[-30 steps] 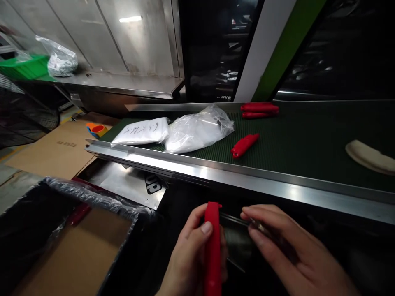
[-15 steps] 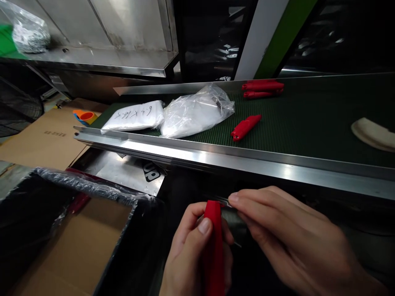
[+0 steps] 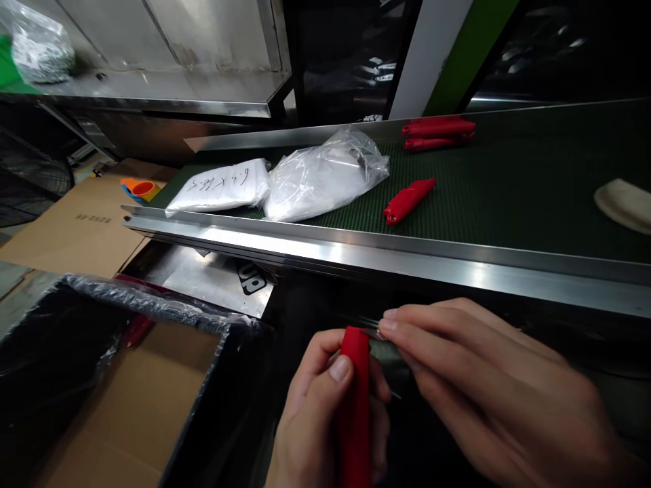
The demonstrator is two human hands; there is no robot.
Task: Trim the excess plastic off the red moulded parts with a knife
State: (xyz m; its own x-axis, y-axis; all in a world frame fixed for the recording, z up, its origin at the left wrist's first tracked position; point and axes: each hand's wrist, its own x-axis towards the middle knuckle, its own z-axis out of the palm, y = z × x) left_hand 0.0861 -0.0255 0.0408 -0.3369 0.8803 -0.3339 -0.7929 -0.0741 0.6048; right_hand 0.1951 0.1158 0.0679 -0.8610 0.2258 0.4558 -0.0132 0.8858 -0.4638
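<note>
Left hand [image 3: 325, 413] grips red handle [image 3: 354, 407] below conveyor rail [image 3: 386, 254]; right hand [image 3: 488, 386] pinches metal piece [image 3: 373, 332]

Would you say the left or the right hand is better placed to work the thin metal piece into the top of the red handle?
Probably the right hand: its fingertips already pinch the thin metal piece at the top of the red handle. The left hand is wrapped around that handle, steadying it upright.
</note>
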